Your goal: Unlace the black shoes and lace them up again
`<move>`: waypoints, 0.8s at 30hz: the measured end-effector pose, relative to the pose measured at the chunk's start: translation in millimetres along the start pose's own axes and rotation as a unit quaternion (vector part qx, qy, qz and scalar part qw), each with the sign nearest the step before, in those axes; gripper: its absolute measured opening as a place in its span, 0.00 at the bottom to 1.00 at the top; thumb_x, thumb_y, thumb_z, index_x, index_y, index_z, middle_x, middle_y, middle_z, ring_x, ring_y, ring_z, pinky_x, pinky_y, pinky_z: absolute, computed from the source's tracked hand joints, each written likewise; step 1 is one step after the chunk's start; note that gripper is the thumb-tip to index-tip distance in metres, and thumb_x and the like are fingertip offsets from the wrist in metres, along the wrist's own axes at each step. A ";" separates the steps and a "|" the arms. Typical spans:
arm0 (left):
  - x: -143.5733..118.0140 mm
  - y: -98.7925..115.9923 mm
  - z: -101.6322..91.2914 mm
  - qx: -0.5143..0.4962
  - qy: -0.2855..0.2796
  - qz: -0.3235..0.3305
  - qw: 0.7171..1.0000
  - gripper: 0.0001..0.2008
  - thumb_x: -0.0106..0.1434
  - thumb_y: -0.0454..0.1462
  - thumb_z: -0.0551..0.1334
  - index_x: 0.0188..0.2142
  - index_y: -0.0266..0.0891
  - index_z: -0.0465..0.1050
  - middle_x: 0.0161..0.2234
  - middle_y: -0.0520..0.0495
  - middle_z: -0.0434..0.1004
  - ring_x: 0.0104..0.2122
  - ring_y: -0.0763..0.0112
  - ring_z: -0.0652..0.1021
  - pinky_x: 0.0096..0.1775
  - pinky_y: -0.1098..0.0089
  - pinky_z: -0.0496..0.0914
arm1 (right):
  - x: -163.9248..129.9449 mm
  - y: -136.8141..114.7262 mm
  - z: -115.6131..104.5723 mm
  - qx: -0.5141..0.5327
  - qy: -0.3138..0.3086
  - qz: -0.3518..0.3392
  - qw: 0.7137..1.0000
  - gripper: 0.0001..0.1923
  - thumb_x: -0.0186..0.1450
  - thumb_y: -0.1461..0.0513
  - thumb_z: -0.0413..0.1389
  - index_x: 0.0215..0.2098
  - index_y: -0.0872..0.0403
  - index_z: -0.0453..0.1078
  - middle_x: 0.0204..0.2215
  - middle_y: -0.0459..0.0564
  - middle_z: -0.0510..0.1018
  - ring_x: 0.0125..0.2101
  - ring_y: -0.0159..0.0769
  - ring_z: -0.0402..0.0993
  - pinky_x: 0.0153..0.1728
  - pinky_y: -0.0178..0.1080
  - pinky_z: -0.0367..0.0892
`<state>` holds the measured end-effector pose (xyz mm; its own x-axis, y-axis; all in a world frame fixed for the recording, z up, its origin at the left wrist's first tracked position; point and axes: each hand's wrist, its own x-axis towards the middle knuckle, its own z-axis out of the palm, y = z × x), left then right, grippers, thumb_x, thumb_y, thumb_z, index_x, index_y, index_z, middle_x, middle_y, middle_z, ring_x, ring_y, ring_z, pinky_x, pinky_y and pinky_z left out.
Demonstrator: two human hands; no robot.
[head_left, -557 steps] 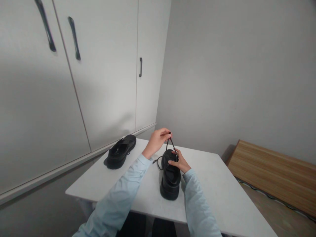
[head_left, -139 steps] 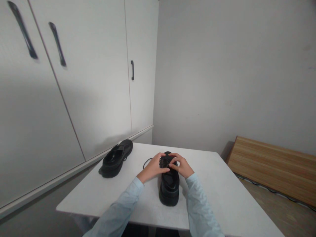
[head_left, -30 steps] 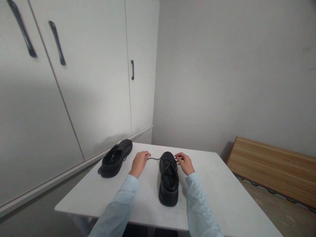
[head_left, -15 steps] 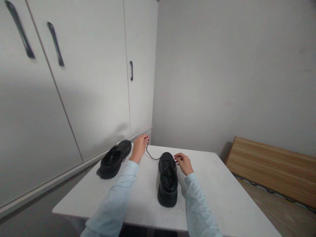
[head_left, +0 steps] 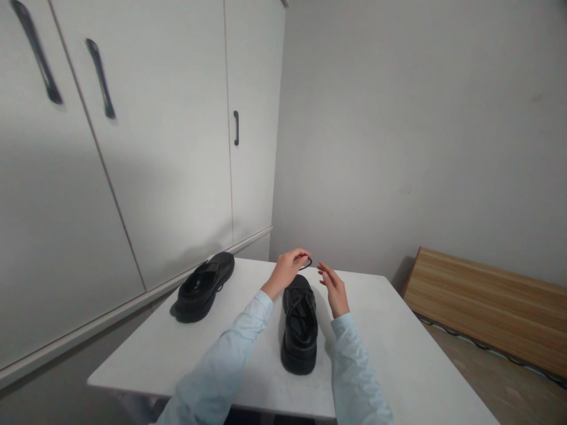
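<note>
Black and thin, the shoelace now hangs as a small loop above the toe end of the glossy black leather lace-up shoe, pinched between the thumb and forefinger of the left hand; half a second ago that hand held the lace stretched out to the left, over by the second black shoe, so the lace end has been carried back across to the middle and folded over. The right hand, which a moment ago rested low beside the shoe's tongue, is now raised with its fingers spread and empty, just beside the loop but not touching it. In my judgement this is the forming of a bow loop, with the lacing itself done. The laced shoe stands upright in the middle of the white tabletop, heel toward the person, between the two pale blue sleeves, its chunky sole flat and its upper shining.
</note>
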<state>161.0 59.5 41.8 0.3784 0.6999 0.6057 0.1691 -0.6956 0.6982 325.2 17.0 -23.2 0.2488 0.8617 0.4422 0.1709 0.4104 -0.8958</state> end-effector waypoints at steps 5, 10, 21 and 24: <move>-7.5 -0.8 14.2 0.007 -0.070 0.026 0.997 0.10 0.62 0.39 0.56 0.38 0.39 0.74 0.36 0.49 0.78 0.39 0.68 0.77 0.44 0.71 0.67 | -1.8 -4.1 1.7 0.036 -0.023 -0.017 0.999 0.18 0.63 0.51 0.50 0.45 0.52 0.72 0.45 0.54 0.76 0.48 0.42 0.69 0.46 0.44 0.65; -14.0 -5.4 18.7 0.047 -0.076 0.024 0.996 0.08 0.60 0.38 0.59 0.36 0.40 0.76 0.33 0.50 0.78 0.36 0.69 0.75 0.42 0.70 0.67 | 0.1 -1.0 1.6 0.012 -0.030 -0.037 0.999 0.15 0.58 0.52 0.57 0.33 0.55 0.75 0.30 0.51 0.80 0.34 0.39 0.74 0.40 0.42 0.68; -26.1 -30.0 17.0 0.009 -0.053 -0.004 0.999 0.09 0.57 0.36 0.61 0.38 0.39 0.74 0.33 0.50 0.75 0.33 0.71 0.74 0.39 0.72 0.67 | 1.7 3.6 -4.1 0.020 0.016 -0.012 1.000 0.12 0.54 0.55 0.61 0.28 0.56 0.73 0.20 0.46 0.76 0.24 0.35 0.74 0.31 0.38 0.70; -31.6 -35.2 12.8 0.018 -0.046 -0.018 0.999 0.08 0.59 0.37 0.59 0.37 0.39 0.74 0.34 0.48 0.76 0.35 0.70 0.74 0.40 0.70 0.67 | 4.6 7.5 -12.6 0.014 0.102 -0.011 0.995 0.13 0.54 0.54 0.61 0.29 0.57 0.72 0.19 0.45 0.74 0.21 0.32 0.71 0.28 0.36 0.69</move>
<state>154.8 59.8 -6.8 0.4530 0.7077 0.5421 0.2165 -0.6773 0.7031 339.7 20.3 -27.3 0.4336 0.7757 0.4586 0.1517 0.4388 -0.8857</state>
